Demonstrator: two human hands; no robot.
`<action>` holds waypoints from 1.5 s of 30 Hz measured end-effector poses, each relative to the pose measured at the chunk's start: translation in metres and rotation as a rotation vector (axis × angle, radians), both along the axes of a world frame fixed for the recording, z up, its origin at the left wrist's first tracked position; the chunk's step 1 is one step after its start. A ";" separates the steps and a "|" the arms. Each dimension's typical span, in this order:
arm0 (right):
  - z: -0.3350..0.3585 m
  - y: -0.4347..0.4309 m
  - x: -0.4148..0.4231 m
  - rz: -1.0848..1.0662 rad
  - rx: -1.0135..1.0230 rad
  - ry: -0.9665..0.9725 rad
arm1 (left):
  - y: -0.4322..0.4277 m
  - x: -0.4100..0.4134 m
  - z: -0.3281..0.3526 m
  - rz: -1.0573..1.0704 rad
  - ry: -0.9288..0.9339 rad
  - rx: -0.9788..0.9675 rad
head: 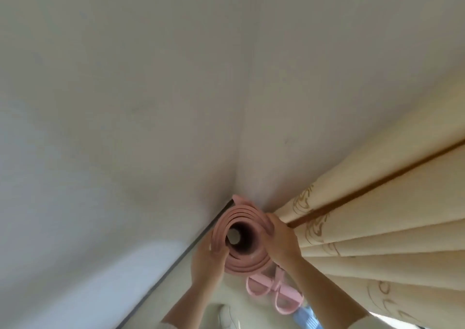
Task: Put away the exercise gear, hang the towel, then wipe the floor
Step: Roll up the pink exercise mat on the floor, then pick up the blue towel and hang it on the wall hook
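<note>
Smooth matte walls (125, 102) meeting in a corner. At right, cream pleated curtain (377, 215), gold stitched swirls. Upright in that corner, rolled pink foam mat (241, 263), end-on a loose spiral round a dark hollow. Left hand (206, 260) and right hand (279, 238) curled around its opposite sides. Below, on pale floor (234, 293), pink looped pull-band (274, 293); beside it a blue item (305, 318), possibly cloth.

Both forearms reach forward, the left hand (206, 259) and right hand (279, 240) clasping opposite sides of the rolled mat (241, 266).
</note>
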State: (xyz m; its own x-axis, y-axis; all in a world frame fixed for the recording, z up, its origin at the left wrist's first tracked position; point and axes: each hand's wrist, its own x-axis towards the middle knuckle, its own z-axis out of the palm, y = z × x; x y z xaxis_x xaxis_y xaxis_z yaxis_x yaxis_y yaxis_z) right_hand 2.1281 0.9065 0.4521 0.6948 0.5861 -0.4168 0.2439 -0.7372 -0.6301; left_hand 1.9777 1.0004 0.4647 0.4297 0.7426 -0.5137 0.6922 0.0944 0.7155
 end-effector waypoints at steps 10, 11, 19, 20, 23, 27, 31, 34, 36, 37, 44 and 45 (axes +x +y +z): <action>-0.016 0.033 0.041 0.203 0.301 0.081 | 0.031 0.055 -0.034 -0.103 0.060 0.055; -0.027 0.032 0.038 0.241 0.196 0.006 | 0.030 0.056 -0.033 -0.117 0.053 0.051; -0.039 0.034 0.017 0.371 -0.170 -0.101 | 0.035 0.044 -0.013 -0.164 0.073 -0.078; -0.036 0.034 0.016 0.368 -0.165 -0.101 | 0.034 0.040 -0.008 -0.166 0.069 -0.087; -0.022 0.032 0.007 0.368 -0.144 -0.107 | 0.029 0.025 0.011 -0.147 0.075 -0.105; 0.012 0.027 -0.021 0.409 -0.200 -0.070 | 0.017 -0.012 0.031 -0.082 0.117 -0.093; 0.048 0.018 -0.074 0.471 -0.173 -0.045 | -0.009 -0.075 0.047 0.011 0.139 -0.063; 0.061 0.004 -0.118 0.558 -0.202 -0.056 | -0.044 -0.129 0.050 0.076 0.160 -0.033; 0.066 -0.007 -0.155 0.639 -0.202 -0.060 | -0.067 -0.171 0.050 0.141 0.177 -0.013; 0.070 -0.012 -0.177 0.686 -0.200 -0.057 | -0.077 -0.194 0.053 0.176 0.183 0.000; 0.104 -0.064 -0.359 1.016 -0.119 -0.118 | -0.168 -0.369 0.088 0.465 0.177 0.133; 0.107 -0.078 -0.389 1.076 -0.109 -0.126 | -0.188 -0.396 0.095 0.502 0.193 0.147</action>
